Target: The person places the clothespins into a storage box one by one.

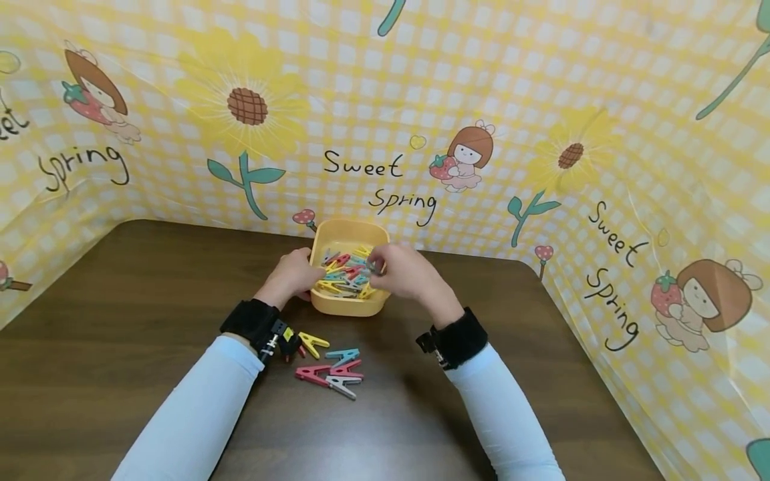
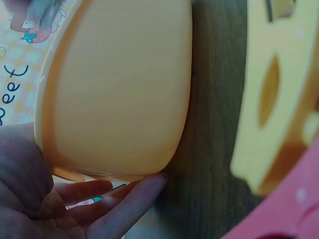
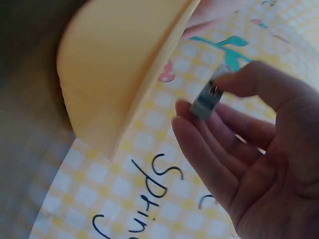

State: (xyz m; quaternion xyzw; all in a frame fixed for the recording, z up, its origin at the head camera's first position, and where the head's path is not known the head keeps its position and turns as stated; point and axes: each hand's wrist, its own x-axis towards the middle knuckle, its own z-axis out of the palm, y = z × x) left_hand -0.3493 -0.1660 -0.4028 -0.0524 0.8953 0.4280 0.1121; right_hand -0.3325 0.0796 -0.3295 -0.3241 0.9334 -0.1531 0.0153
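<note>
A yellow bowl (image 1: 349, 304) full of coloured clothespins (image 1: 344, 270) stands at the middle back of the brown table (image 1: 120, 347). My left hand (image 1: 296, 274) holds the bowl's left side. In the left wrist view its fingers (image 2: 130, 199) lie along the base of the bowl's wall (image 2: 119, 89). My right hand (image 1: 400, 270) hovers over the bowl's right rim and pinches a grey clothespin (image 3: 209, 97) between thumb and fingers (image 3: 199, 139). The bowl (image 3: 119, 64) shows to that hand's left in the right wrist view.
Several loose clothespins (image 1: 329, 366) in yellow, blue, pink and grey lie on the table in front of the bowl, between my forearms. A yellow checked printed sheet (image 1: 541, 100) walls in the back and both sides of the table.
</note>
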